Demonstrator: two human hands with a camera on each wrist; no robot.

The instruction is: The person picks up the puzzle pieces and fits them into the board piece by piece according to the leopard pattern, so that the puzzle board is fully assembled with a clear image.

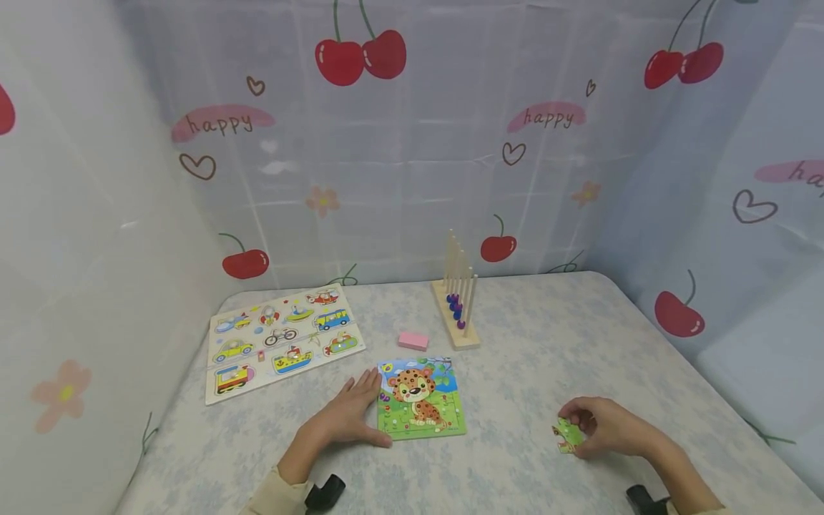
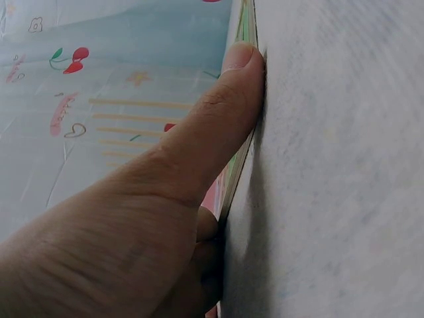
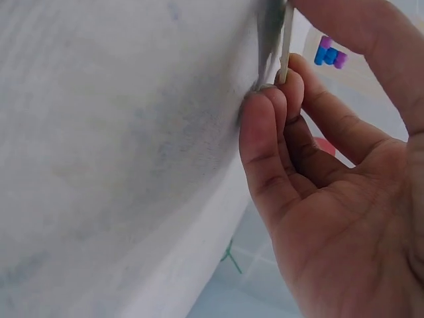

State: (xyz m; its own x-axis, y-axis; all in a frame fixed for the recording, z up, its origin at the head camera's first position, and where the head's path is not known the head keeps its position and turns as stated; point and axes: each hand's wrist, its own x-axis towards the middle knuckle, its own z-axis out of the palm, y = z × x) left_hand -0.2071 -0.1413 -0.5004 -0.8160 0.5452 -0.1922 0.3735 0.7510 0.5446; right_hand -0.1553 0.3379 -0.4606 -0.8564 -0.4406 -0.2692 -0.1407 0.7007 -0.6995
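Observation:
A square jigsaw puzzle (image 1: 421, 400) with a spotted cartoon leopard on green lies flat near the middle of the table. My left hand (image 1: 347, 415) rests at its left side, fingertips by the left edge and thumb near the lower left corner. In the left wrist view, the thumb (image 2: 222, 99) stretches out along the puzzle's thin edge. Farther right, my right hand (image 1: 611, 428) pinches a green puzzle piece (image 1: 569, 435) between thumb and fingers, low over the table. The right wrist view has that piece (image 3: 287, 43) edge-on; its printed face is hidden there.
Behind the puzzle lies a pink block (image 1: 413, 340). A wooden peg stand (image 1: 473, 340) with upright rods and several blue and purple beads stands farther back. On the left is a vehicle picture board (image 1: 257, 350). Cherry-print curtains (image 1: 412, 157) enclose the table (image 1: 515, 357).

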